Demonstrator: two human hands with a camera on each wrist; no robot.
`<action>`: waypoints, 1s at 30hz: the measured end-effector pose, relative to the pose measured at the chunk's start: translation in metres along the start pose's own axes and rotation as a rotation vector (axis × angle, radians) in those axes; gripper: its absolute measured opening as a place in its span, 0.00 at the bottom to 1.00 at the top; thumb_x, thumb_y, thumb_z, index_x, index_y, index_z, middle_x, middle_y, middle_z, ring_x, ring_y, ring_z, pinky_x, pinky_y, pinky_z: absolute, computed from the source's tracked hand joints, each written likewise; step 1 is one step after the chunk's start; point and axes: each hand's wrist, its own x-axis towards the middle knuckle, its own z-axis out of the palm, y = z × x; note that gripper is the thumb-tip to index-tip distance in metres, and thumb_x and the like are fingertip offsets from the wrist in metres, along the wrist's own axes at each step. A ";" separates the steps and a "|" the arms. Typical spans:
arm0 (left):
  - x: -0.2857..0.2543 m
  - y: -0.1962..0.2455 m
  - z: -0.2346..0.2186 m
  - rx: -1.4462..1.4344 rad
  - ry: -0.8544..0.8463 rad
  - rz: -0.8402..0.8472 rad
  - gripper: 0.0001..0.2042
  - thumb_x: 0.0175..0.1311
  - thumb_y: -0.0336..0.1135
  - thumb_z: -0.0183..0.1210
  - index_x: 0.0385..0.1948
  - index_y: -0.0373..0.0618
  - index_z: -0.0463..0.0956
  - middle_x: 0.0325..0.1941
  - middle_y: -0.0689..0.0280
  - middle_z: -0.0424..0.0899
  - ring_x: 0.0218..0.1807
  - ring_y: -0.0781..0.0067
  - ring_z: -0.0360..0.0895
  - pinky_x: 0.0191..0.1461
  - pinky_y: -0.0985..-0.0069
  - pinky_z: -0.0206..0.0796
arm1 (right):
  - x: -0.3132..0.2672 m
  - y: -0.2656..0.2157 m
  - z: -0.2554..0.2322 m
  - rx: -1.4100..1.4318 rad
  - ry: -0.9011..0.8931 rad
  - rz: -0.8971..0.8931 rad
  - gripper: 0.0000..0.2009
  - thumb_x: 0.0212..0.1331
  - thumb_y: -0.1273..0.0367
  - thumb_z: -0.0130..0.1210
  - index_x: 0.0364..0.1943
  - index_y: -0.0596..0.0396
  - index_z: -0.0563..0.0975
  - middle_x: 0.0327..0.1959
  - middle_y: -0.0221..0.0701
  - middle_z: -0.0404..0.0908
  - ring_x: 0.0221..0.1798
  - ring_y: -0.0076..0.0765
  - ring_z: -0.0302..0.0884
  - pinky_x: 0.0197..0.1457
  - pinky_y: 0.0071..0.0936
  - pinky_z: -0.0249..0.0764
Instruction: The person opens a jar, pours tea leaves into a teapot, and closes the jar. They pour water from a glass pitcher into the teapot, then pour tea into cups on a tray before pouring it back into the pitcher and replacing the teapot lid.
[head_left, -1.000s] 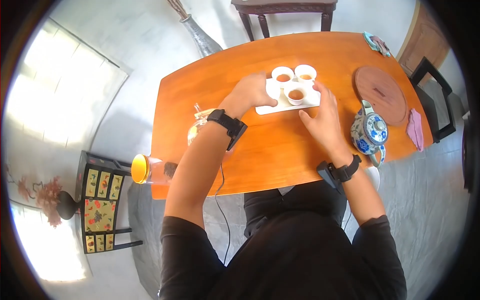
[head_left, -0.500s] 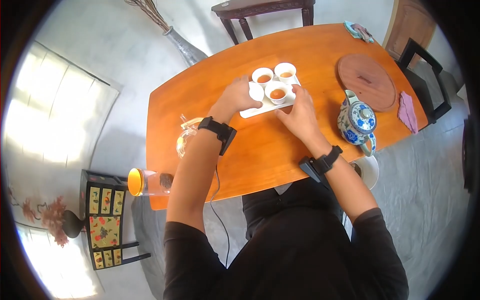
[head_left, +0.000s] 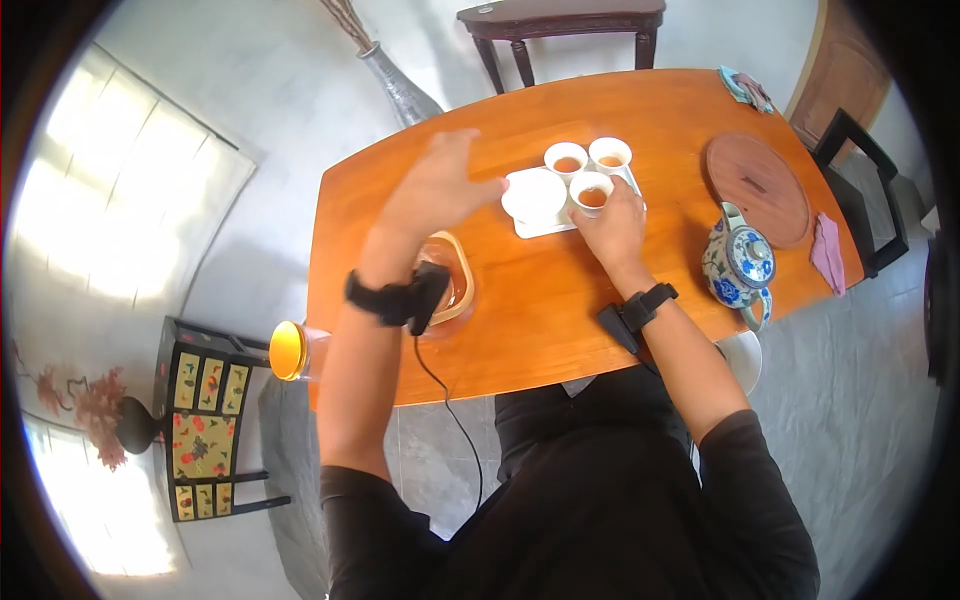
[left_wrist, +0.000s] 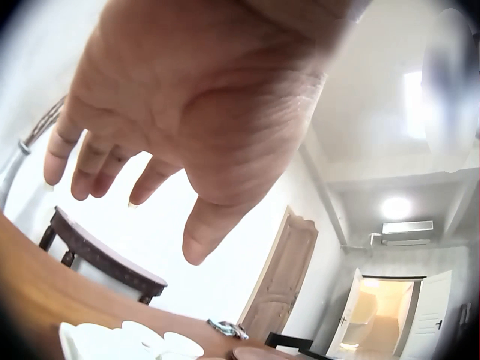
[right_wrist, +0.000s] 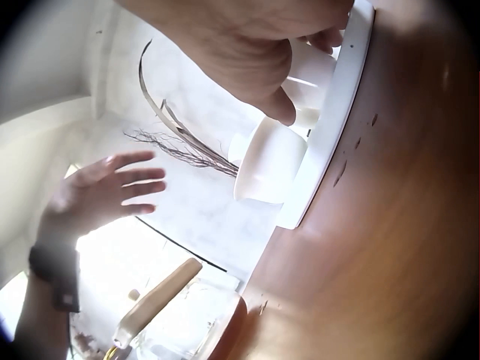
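Note:
My right hand (head_left: 615,228) grips the nearest white teacup (head_left: 591,192), which holds amber tea, with thumb and fingers on either side. That cup stands at the front of a white tray (head_left: 548,229). Behind it are two more tea-filled cups (head_left: 566,158). A larger white round vessel (head_left: 533,194) sits at the tray's left; in the right wrist view this white vessel (right_wrist: 271,163) is just beyond my thumb. My left hand (head_left: 435,190) is raised left of the tray, holding nothing; the left wrist view shows its palm and spread fingers (left_wrist: 154,182).
A glass kettle (head_left: 455,280) stands below my left forearm, partly hidden, and a yellow-lidded jar (head_left: 288,350) is at the left edge. On the right are a blue-and-white teapot (head_left: 738,262), a round wooden board (head_left: 760,190) and a pink cloth (head_left: 828,255).
My left hand has let go of the white vessel at the tray's left and moved up and left. My right hand has shifted from the tray's right end onto the front cup.

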 end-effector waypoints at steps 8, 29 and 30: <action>-0.113 -0.063 -0.007 0.052 0.193 -0.058 0.21 0.59 0.40 0.69 0.50 0.38 0.79 0.44 0.57 0.81 0.44 0.62 0.79 0.50 0.66 0.73 | 0.005 0.005 0.004 0.141 0.099 -0.046 0.28 0.43 0.64 0.75 0.49 0.62 0.78 0.44 0.45 0.85 0.53 0.53 0.80 0.59 0.45 0.74; -0.172 -0.096 -0.006 -0.701 0.752 -0.310 0.11 0.73 0.35 0.60 0.42 0.32 0.77 0.26 0.68 0.80 0.25 0.83 0.75 0.31 0.83 0.71 | -0.041 -0.139 -0.018 0.449 -0.604 -0.462 0.30 0.47 0.68 0.71 0.55 0.63 0.73 0.50 0.46 0.83 0.55 0.50 0.81 0.58 0.40 0.76; -0.174 -0.098 0.000 -0.698 0.764 -0.319 0.11 0.73 0.35 0.60 0.42 0.32 0.77 0.26 0.68 0.80 0.25 0.83 0.75 0.31 0.83 0.71 | -0.041 -0.144 -0.014 0.422 -0.645 -0.490 0.30 0.46 0.68 0.71 0.55 0.62 0.73 0.50 0.47 0.83 0.55 0.51 0.81 0.58 0.41 0.77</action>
